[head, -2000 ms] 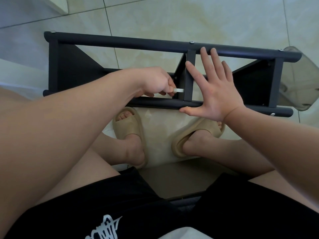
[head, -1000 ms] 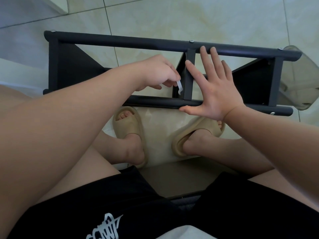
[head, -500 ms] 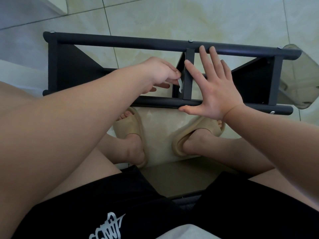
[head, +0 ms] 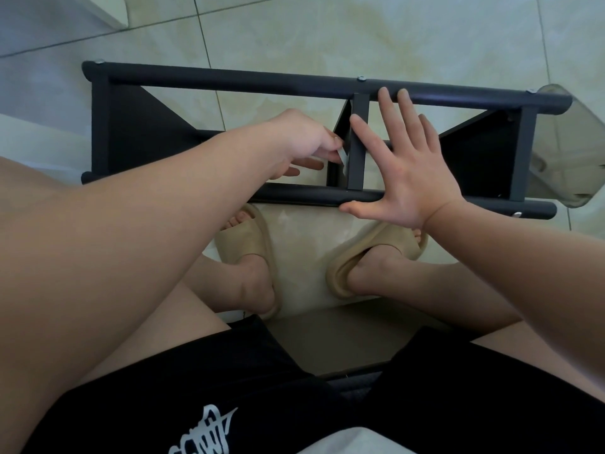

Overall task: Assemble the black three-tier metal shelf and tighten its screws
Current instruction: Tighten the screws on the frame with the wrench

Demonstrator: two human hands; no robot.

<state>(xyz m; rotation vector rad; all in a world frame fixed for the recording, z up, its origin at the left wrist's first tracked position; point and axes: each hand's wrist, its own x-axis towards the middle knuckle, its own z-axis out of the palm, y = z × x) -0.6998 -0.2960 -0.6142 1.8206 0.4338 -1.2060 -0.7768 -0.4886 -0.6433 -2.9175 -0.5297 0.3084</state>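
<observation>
The black metal shelf (head: 229, 82) lies on its side on the tiled floor in front of my feet, two long tubes running left to right with three shelf panels between them. My left hand (head: 299, 142) reaches between the tubes and pinches a small silver key-like tool (head: 343, 157) against the left face of the middle panel's crossbar (head: 358, 142). My right hand (head: 406, 168) is spread flat, fingers straight, pressing on the frame just right of that crossbar, thumb along the near tube. Screw heads (head: 361, 78) show on the far tube.
My two feet in beige slippers (head: 248, 244) stand just before the near tube. A clear plastic bag (head: 569, 152) lies at the shelf's right end. A white edge (head: 111, 14) sits at the top left. Pale floor tiles lie beyond the shelf.
My left hand swung the small tool from level near the lower tube up against the crossbar, then turned it slightly downward. My right hand stayed flat on the frame.
</observation>
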